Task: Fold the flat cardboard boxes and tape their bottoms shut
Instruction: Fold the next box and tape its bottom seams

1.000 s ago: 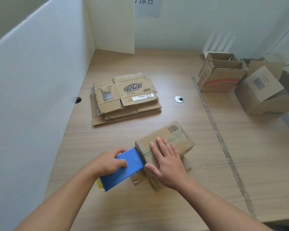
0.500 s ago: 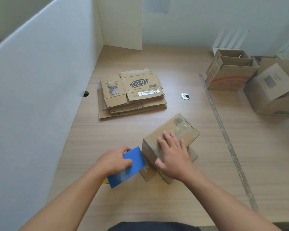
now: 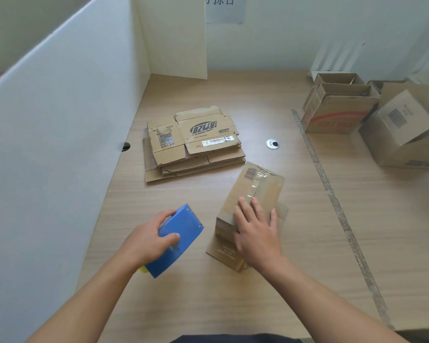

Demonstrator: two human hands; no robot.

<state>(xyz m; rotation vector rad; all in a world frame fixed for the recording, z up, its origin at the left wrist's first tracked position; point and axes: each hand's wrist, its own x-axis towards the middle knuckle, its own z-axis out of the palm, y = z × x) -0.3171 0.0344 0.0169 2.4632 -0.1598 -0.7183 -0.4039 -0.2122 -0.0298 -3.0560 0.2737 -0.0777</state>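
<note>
Box (image 3: 255, 191) sits mid-table, near the front edge, taped face up, with clear tape (image 3: 254, 186) running along its seam. Its lower flaps splay out on the table (image 3: 233, 305). Right hand (image 3: 255, 233) lies flat on the near end of the box top; the fingers are straight and a little spread, pressing down, and nothing is pinched. Left hand (image 3: 146, 241) grips the blue dispenser (image 3: 181, 233), fingers curled over its top and thumb on the near side. The dispenser is just left of the box — a narrow gap, not touching.

Flat stack (image 3: 196, 144) lies behind them, its front edge near the box's far corner but apart from it. White panel (image 3: 60, 144) walls off the left side, leaving little room beyond the left hand. A metal grommet (image 3: 273, 144) sits right of the stack. A worn strip (image 3: 332, 194) runs front to back on the table, right of the box — bare wood lies between the two. Two made-up boxes (image 3: 339, 107) stand far right, past the strip, well apart from the hands.
</note>
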